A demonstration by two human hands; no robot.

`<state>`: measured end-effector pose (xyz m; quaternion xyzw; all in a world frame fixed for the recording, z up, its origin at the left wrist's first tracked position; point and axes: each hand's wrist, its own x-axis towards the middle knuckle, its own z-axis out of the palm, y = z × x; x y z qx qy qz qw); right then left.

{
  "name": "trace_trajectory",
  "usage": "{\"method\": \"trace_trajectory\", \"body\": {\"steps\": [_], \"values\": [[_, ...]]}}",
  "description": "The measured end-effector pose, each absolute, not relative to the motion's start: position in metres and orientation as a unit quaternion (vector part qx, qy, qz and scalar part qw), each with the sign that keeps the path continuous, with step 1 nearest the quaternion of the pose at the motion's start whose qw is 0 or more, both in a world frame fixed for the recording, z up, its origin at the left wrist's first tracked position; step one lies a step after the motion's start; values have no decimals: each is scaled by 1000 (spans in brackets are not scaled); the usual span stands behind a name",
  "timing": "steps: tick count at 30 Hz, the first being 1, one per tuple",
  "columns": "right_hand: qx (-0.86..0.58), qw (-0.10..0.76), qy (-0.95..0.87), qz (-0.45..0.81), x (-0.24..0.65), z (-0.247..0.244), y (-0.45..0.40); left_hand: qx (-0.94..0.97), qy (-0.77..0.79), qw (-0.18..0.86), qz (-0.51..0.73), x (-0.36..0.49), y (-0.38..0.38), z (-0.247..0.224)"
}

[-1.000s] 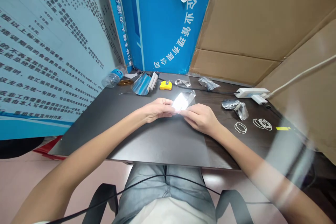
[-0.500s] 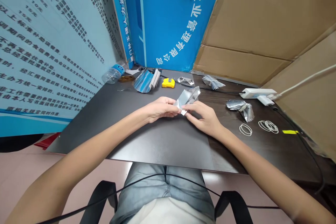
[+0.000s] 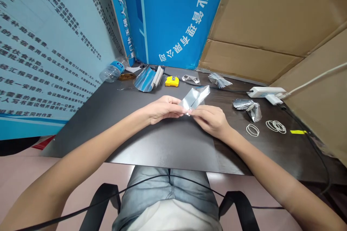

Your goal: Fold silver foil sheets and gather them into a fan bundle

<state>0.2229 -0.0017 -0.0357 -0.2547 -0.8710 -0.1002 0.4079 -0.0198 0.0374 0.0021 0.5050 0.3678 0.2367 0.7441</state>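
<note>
A shiny silver foil piece (image 3: 195, 96) is held up over the dark table, slanting toward the upper right. My left hand (image 3: 166, 109) pinches its lower left end between thumb and fingers. My right hand (image 3: 210, 118) has its fingertips closed on the lower edge, close to the left fingertips. Behind the hands lie a yellow tape measure (image 3: 171, 81) and a small folded clear-silver piece (image 3: 190, 78). Two tied bundles of silver strips, one at the back (image 3: 219, 80) and one at the right (image 3: 248, 107), rest on the table.
White rubber bands (image 3: 275, 126), a yellow strip (image 3: 298, 132) and a power strip (image 3: 266, 92) with cables are at the right. A blue-silver roll (image 3: 148, 79) and a plastic bottle (image 3: 113, 70) stand near the back left. Panels rise behind the table (image 3: 151, 140).
The right fingers have drawn together on the foil's lower edge. The foil looks flatter and wider, and the camera view has shifted slightly.
</note>
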Motion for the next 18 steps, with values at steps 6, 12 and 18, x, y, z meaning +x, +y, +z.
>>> {"method": "trace_trajectory", "body": {"steps": [6,12,18], "values": [[-304,399,-865,-26,220,-36,-5,533,376,716,249,-17,34,0],[-393,483,-755,204,204,-39,-10,573,381,665,292,-13,31,-2],[-422,534,-636,363,195,-48,-5,563,373,673,302,-12,32,-6]]}}
